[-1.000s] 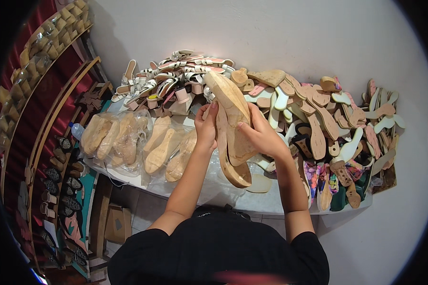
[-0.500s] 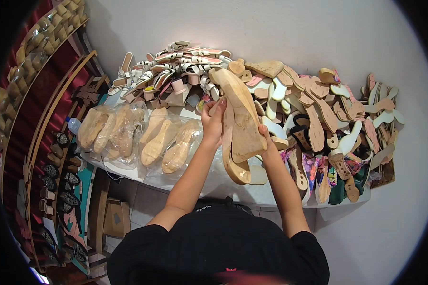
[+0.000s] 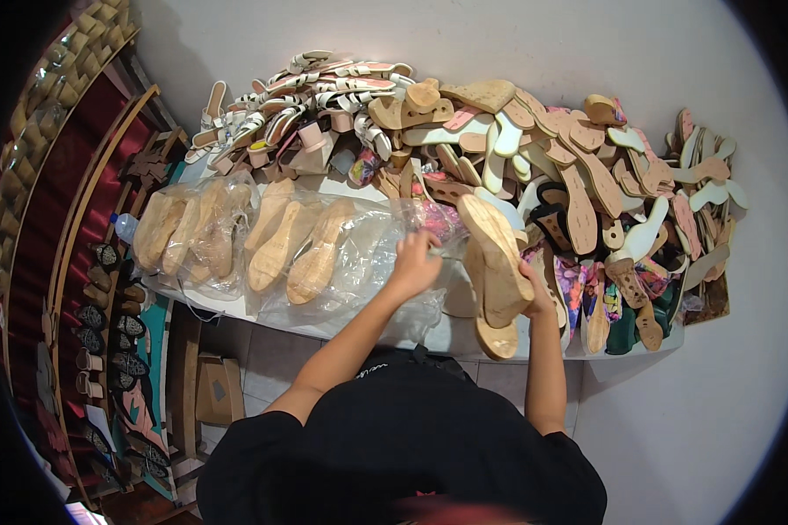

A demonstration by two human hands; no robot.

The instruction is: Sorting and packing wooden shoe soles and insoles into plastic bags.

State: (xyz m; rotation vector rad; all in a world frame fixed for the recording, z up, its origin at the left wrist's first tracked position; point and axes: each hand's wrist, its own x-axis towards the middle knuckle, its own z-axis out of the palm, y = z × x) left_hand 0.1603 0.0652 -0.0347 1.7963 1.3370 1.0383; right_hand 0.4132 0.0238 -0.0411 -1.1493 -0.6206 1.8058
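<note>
Shifted rightward since the earlier frame: two wooden wedge soles (image 3: 496, 262), now gripped by the right hand (image 3: 537, 291) alone, left hand (image 3: 418, 262) withdrawn.
Nearest: black-shirted torso (image 3: 403, 437), cut off by the lower edge. Soles: tilted, across the white table's (image 3: 462, 339) front edge in view, one largely masking the other; right-hand fingers partly hidden behind them. Left hand: fingers curled, over clear plastic sheeting (image 3: 372, 262); cannot tell whether it pinches any. Open room: a narrow strip of table between left hand and soles; a band of tiled floor (image 3: 271, 350) between table edge and torso. Beyond: bagged wooden soles (image 3: 179, 236), outlines blurred by film; heaped loose soles (image 3: 580, 210), many overlapped; strappy white sandals (image 3: 350, 85), lower layers covered. Farthest: pale wall (image 3: 499, 35) along the back; shelving (image 3: 156, 328) at left, bent and cropped by the dark rim.
</note>
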